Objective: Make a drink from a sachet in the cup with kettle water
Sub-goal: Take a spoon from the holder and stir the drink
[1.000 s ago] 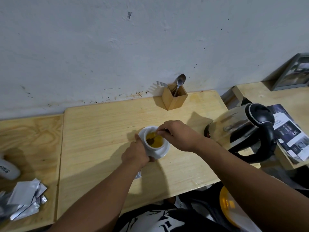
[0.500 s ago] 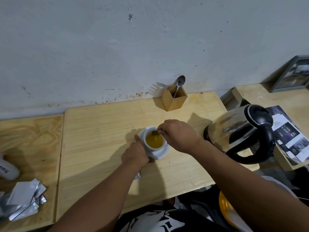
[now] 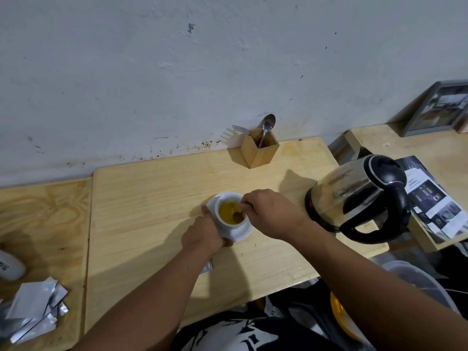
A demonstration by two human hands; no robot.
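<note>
White cup (image 3: 222,202) of yellow drink on saucer (image 3: 240,233), left hand (image 3: 202,236) gripping cup, right hand (image 3: 271,214) pinching spoon (image 3: 237,216).

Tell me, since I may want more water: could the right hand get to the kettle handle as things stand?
Probably yes. The kettle stands just right of the right hand, its black handle facing the person with bare table between. But that hand is holding the spoon in the cup, so it must let go first.

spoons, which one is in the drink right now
The spoon pinched by the right hand, its bowl sunk in the cup. The other spoon stands in the wooden holder.
</note>
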